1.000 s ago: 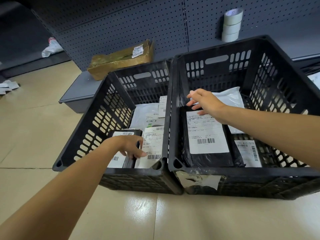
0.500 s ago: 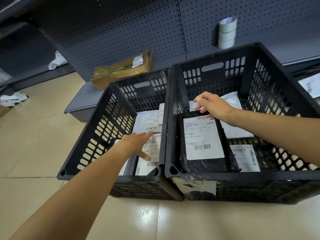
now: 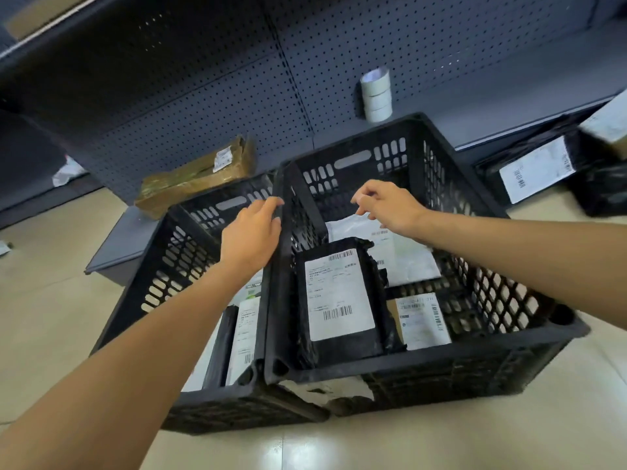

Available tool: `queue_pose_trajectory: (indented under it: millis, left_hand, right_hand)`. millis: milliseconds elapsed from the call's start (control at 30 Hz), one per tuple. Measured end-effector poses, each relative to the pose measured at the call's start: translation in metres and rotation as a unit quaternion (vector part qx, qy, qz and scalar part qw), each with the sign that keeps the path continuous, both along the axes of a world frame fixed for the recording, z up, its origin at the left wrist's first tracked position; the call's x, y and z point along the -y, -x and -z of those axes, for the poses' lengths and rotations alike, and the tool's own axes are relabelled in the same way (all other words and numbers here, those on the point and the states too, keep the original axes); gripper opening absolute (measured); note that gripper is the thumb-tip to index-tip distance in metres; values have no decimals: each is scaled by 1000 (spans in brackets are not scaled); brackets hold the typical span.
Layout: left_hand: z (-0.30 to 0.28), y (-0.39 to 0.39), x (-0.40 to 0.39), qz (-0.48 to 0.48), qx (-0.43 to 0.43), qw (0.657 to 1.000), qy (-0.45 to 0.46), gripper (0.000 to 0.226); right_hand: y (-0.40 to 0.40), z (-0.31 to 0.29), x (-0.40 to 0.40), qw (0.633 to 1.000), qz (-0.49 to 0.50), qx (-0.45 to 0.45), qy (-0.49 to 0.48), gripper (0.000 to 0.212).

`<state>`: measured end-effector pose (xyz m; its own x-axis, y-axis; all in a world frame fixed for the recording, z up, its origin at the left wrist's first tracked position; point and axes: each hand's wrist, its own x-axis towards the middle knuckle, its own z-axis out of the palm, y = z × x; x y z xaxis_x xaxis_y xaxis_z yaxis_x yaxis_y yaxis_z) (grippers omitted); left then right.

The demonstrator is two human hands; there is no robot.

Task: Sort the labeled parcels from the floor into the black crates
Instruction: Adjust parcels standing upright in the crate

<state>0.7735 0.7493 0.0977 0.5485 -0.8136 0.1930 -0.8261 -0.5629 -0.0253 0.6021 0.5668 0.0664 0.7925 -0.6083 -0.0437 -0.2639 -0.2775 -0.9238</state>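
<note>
We are holding both hands empty and loosely open over the crates (image 3: 424, 364), right hand (image 3: 390, 208) nearer the floor parcels (image 3: 539, 167), left hand (image 3: 251, 232) farther.

Perforated black plastic crates (image 3: 441, 368); crinkled glossy black poly parcel (image 3: 342, 300) bearing a matt paper label; glossy tiled floor (image 3: 441, 442), 6 o'clock; taped brown cardboard box (image 3: 196, 174), 11 o'clock.

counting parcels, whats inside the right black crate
Right crate: a black parcel, a white parcel behind it, a labeled one beside it. Anything beneath them is covered.
</note>
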Motion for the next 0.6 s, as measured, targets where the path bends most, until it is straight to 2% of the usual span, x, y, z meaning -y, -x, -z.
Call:
queue_pose_trajectory:
  millis: [200, 267, 400, 600]
  left_hand:
    - [3, 54, 66, 111, 28, 993, 23, 35]
    - [6, 70, 86, 135, 17, 990, 27, 34]
    - [10, 100, 124, 194, 25, 980, 15, 30]
    - [8, 148, 184, 254, 0, 965, 64, 27]
  right_hand:
    - [44, -21, 38, 998, 52, 23, -15, 24]
    - [62, -23, 50, 993, 85, 54, -55, 24]
    - [95, -24, 68, 962, 163, 128, -178, 21]
    - [151, -13, 109, 937, 235, 161, -200, 16]
